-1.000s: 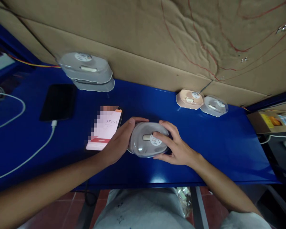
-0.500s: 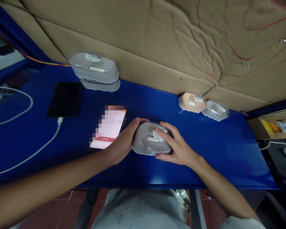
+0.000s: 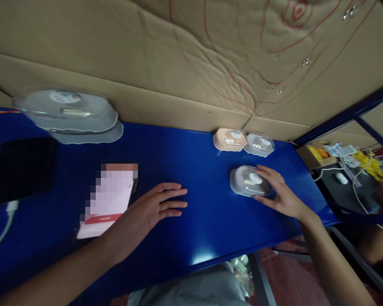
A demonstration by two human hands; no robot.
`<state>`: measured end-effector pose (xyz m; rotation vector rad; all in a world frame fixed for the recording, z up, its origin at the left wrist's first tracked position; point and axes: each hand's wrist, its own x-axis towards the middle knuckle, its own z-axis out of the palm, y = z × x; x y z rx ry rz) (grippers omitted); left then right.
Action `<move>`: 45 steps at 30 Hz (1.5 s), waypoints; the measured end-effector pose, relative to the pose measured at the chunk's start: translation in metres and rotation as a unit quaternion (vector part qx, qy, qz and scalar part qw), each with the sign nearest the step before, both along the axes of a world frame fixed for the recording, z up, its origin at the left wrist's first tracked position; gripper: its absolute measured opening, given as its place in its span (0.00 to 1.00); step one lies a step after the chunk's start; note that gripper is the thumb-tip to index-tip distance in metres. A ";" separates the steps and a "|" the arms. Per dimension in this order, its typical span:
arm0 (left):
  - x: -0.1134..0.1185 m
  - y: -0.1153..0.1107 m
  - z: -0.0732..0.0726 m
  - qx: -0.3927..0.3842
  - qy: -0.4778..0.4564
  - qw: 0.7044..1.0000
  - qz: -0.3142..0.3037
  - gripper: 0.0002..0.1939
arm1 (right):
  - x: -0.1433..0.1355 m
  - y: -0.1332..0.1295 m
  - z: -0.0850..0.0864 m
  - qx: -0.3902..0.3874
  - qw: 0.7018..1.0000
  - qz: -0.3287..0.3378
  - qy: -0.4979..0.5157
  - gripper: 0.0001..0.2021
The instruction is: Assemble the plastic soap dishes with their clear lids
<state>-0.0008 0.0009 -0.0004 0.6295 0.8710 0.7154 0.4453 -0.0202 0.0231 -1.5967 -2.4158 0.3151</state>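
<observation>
A grey lidded container point(image 3: 242, 187) with a clear cover and a round white label rests on the blue table. My right hand point(image 3: 279, 191) is curved round its right end, fingers at the back and thumb at the front. Left of it, my left hand point(image 3: 162, 204) hovers above the table with spread fingers and nothing in it. Behind the grey container stand a peach container point(image 3: 230, 140) and another grey container point(image 3: 259, 145), side by side. A phone with a lit screen point(image 3: 115, 191) lies beside my left forearm.
Two large stacked grey containers point(image 3: 76, 117) stand at the back left, near a dark device point(image 3: 22, 168) with a white cable. Brown cardboard point(image 3: 130, 76) lines the back. At right, another person's arm point(image 3: 379, 229) is near a dark surface with a white mouse point(image 3: 341, 178).
My left hand has let go of the grey container. The container has moved right with my right hand. The view has swung to the right.
</observation>
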 end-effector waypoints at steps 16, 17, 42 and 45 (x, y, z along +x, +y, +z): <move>0.007 0.007 0.015 0.026 0.048 0.998 -0.020 0.11 | 0.139 0.100 -0.023 0.116 0.978 -0.171 -0.023 0.32; 0.008 0.007 0.016 0.028 0.051 0.998 -0.022 0.11 | 0.132 0.104 -0.024 0.115 0.980 -0.160 -0.021 0.32; -0.002 0.002 0.017 0.339 0.266 0.898 0.085 0.07 | -0.246 0.129 -0.026 0.144 0.974 0.178 0.003 0.27; -0.002 -0.006 0.013 0.451 0.323 0.831 0.046 0.19 | -0.212 0.081 -0.020 0.138 0.968 0.201 0.052 0.17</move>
